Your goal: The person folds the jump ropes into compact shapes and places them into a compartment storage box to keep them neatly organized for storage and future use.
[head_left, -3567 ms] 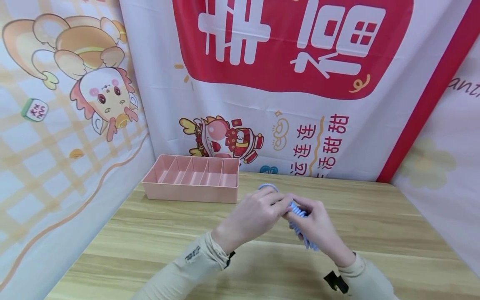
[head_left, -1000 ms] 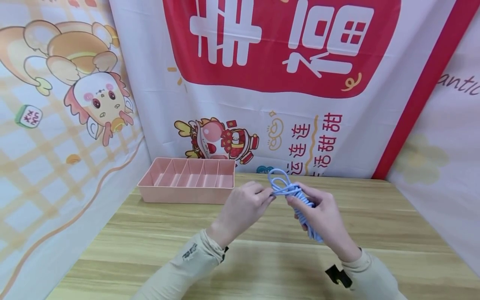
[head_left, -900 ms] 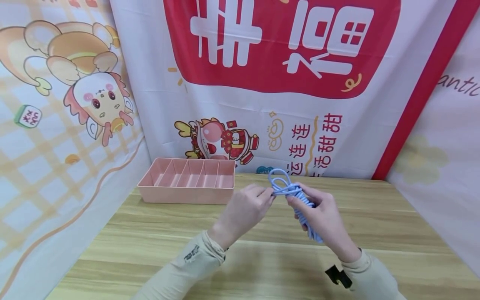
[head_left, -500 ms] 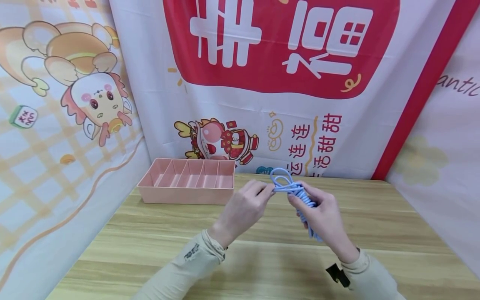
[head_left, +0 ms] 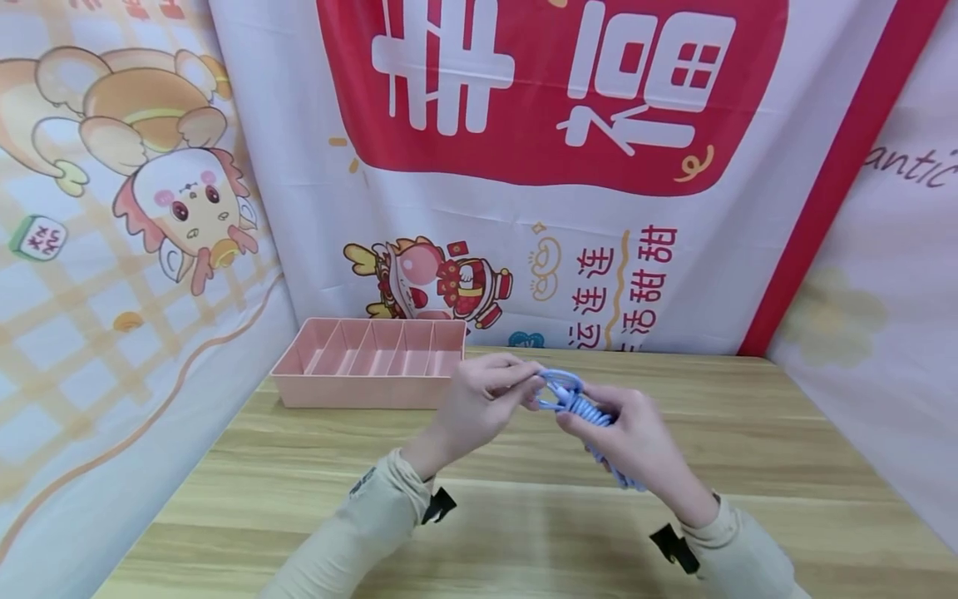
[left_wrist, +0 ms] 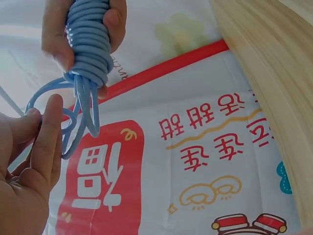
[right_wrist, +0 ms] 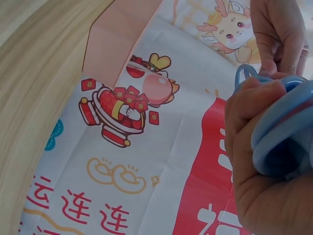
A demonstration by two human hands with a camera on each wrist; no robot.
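A light blue cord (head_left: 589, 413) is wound into a tight bundle, with several loops standing out at its upper end. My right hand (head_left: 634, 441) grips the wound part, fingers and thumb wrapped round its sides. At the looped end, my left hand (head_left: 485, 401) pinches a loop between thumb and fingers. From the left wrist view, the coils of the cord (left_wrist: 89, 41) sit above the loops, and the left hand (left_wrist: 32, 169) reaches in at the lower left. The right wrist view has the cord's thick coils (right_wrist: 274, 125) close up, partly hidden by right-hand fingers (right_wrist: 252, 105).
Behind the left hand, a pink box (head_left: 367, 391) with divided compartments stands at the back left of the wooden table (head_left: 524, 532). A printed cloth (head_left: 554, 191) hangs behind the table, and further printed cloths line both sides.
Half a second ago the loops stood up higher; now they are lower and drawn towards the left hand. The left hand has turned and its grasp shifted. The right hand has tilted and moved slightly left.
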